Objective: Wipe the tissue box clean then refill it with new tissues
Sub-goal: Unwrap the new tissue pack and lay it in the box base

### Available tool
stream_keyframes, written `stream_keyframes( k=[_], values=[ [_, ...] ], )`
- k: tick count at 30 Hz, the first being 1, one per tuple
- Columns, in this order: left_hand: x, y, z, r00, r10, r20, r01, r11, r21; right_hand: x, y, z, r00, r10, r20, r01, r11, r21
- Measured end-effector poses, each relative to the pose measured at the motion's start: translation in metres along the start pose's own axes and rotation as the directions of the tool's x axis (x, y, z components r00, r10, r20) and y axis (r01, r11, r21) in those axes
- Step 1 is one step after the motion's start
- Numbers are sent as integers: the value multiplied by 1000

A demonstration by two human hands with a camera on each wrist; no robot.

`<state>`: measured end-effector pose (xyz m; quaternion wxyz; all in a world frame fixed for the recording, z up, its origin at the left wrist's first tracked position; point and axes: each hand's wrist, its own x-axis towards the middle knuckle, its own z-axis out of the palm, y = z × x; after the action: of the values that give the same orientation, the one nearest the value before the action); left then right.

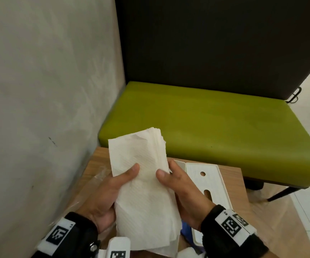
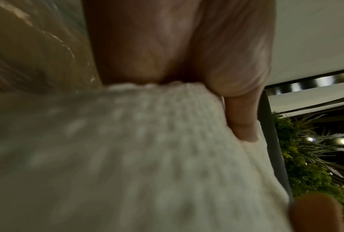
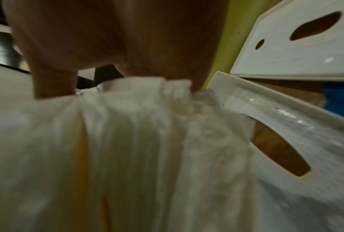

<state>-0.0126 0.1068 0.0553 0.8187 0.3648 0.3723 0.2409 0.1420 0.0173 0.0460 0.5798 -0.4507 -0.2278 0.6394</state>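
A thick stack of white embossed tissues [image 1: 143, 175] is held upright over the table between both hands. My left hand [image 1: 113, 190] grips its left side with the thumb on the front. My right hand [image 1: 178, 185] grips the right edge, thumb on the front too. The left wrist view shows the tissues [image 2: 147, 157] under my fingers [image 2: 240, 117]; the right wrist view shows the stack's edge [image 3: 127, 149]. The white plastic tissue box [image 1: 210, 185] lies open on the table right of my hands, with a round hole and a slot in its panel [image 3: 286, 51]. A second white panel [image 3: 286, 119] lies nearer.
Crumpled clear plastic wrap [image 1: 94, 185] lies on the wooden table [image 1: 232, 175] at the left, by the grey wall [image 1: 39, 108]. A blue cloth [image 1: 185, 229] shows under my right hand. A green bench seat [image 1: 206, 123] with a dark backrest stands beyond the table.
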Motion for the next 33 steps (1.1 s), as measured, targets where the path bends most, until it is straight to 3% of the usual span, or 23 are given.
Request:
stream_keyframes(
  k=[3, 6, 13, 19, 25, 27, 30, 33],
  values=[
    [0, -3, 2, 996, -90, 19, 89, 994, 61, -5, 13, -7, 999, 4, -53, -6, 1000, -29],
    [12, -9, 1, 990, -143, -11, 142, 973, 180, -8, 23, -15, 982, 10, -188, -44, 984, -175],
    [57, -30, 13, 983, -183, -32, 179, 884, 431, -5, 32, -43, 859, -22, -511, -244, 860, -448],
    [87, -60, 10, 938, -340, -65, 326, 805, 496, 2, 35, -61, 845, -102, -526, -357, 623, -696],
    [109, -76, -1, 894, -428, -130, 434, 756, 489, 14, 40, -69, 836, -174, -520, -368, 524, -768],
    [113, -79, 2, 900, -386, -204, 433, 732, 525, 18, 44, -69, 853, -154, -499, -376, 481, -792],
    [117, -82, 9, 941, -151, -304, 329, 627, 706, 21, 50, -71, 866, -146, -478, -377, 438, -816],
    [107, -77, 16, 966, 9, -258, 224, 465, 856, 23, 51, -71, 876, -196, -440, -348, 374, -860]
  ],
)
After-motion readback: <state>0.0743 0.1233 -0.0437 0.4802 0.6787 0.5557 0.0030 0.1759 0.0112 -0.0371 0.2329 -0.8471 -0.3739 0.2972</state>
